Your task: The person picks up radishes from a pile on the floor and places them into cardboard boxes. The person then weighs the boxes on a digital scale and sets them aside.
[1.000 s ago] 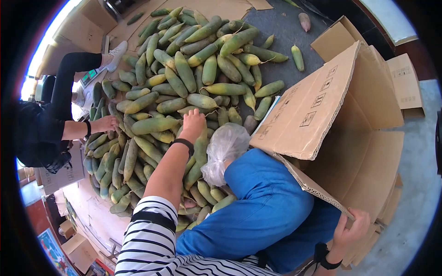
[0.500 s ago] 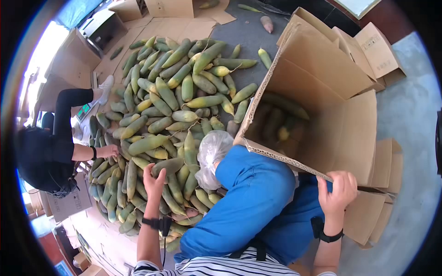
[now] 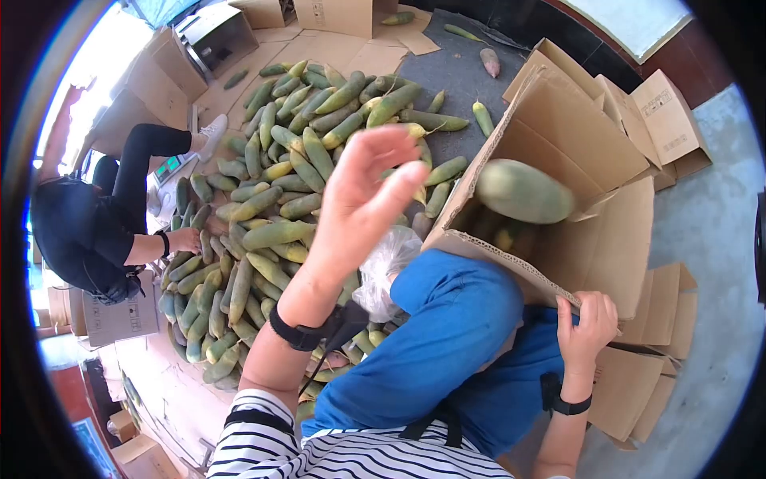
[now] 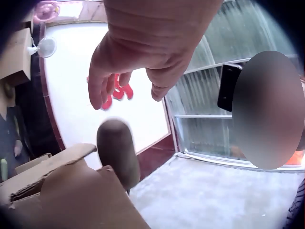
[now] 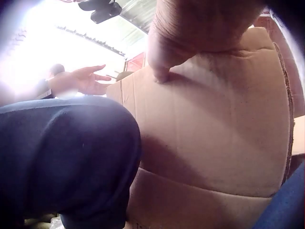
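In the head view a green radish (image 3: 524, 191) hangs blurred in the air at the mouth of the tall cardboard box (image 3: 614, 255), touched by no hand. My left hand (image 3: 363, 199) is raised over the radish pile (image 3: 263, 231), fingers spread and holding nothing. The left wrist view shows the same radish (image 4: 118, 153) below the left hand (image 4: 147, 52). My right hand (image 3: 588, 323) grips the near edge of the box, thumb on one side. In the right wrist view the right hand (image 5: 195, 38) lies against the cardboard (image 5: 214, 119). Radishes inside the box are mostly in shadow.
Another person (image 3: 88, 223) sits at the left, one hand at the pile. A clear plastic bag (image 3: 383, 275) lies by my blue-trousered knee (image 3: 463, 295). Further cardboard boxes (image 3: 670, 120) stand at the right, and a green-display scale (image 3: 167, 168) is near the other person.
My left hand took a radish from the pile, swung up and right, and let go of it by the box. The box was tilted back earlier; the right hand still holds its edge.
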Tool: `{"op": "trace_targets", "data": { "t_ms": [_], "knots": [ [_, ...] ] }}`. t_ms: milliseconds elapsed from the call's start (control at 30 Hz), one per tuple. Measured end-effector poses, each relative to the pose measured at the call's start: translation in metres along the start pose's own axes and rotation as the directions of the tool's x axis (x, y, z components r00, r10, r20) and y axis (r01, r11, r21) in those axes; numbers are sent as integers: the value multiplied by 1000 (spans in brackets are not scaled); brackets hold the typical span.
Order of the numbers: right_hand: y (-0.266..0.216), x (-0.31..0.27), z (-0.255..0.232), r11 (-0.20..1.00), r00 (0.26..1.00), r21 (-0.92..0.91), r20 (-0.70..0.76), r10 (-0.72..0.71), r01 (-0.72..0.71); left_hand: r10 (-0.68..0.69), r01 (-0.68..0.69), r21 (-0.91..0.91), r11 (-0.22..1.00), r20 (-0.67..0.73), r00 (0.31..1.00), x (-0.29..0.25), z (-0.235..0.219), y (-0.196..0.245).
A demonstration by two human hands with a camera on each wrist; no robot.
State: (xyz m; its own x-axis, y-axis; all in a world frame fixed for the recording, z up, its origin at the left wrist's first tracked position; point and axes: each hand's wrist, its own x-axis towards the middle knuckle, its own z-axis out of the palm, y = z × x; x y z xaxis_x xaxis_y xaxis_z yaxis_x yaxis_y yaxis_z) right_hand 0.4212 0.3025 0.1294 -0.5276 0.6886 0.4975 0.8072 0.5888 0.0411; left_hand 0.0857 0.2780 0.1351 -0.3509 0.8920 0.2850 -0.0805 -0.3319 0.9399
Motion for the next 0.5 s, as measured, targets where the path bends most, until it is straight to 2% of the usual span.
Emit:
{"op": "trace_targets", "data": {
  "t_ms": [100, 167, 200, 233, 267, 300, 333, 400, 433, 500],
  "knots": [
    [-3, 1, 1, 1000, 1000, 7, 4, -4, 4, -268, 288, 102, 952, -172, 948, -28, -57, -59],
    [-2, 0, 2, 1000, 1000, -8, 1, -6, 6, -313, 397, 306, 865, -287, 905, -64, -105, -122],
    [-1, -1, 3, 1000, 1000, 0, 7, -14, 14, -390, 500, 305, 810, -355, 849, -87, -126, -151],
    [1, -4, 3, 1000, 1000, -12, 22, 2, -1, -463, 581, 350, 735, -367, 807, -112, -150, -184],
    [2, -5, 3, 1000, 999, -25, 36, 17, -16, -526, 665, 397, 633, -410, 745, -133, -160, -199],
    [1, -6, 2, 1000, 999, -15, 52, 9, -9, -566, 701, 438, 563, -414, 713, -154, -172, -220],
    [1, -6, 2, 1000, 998, -12, 59, 2, -2, -569, 708, 431, 560, -421, 707, -173, -180, -240],
    [1, -7, 4, 999, 999, -42, 45, -1, 3, -644, 783, 492, 381, -467, 606, -203, -190, -273],
    [3, -6, 4, 1000, 1000, -30, 27, -8, 9, -646, 790, 485, 375, -474, 598, -212, -190, -283],
    [3, -8, 5, 999, 999, -35, 51, -3, 5, -662, 802, 558, 214, -521, 539, -227, -187, -305]
  ]
}}
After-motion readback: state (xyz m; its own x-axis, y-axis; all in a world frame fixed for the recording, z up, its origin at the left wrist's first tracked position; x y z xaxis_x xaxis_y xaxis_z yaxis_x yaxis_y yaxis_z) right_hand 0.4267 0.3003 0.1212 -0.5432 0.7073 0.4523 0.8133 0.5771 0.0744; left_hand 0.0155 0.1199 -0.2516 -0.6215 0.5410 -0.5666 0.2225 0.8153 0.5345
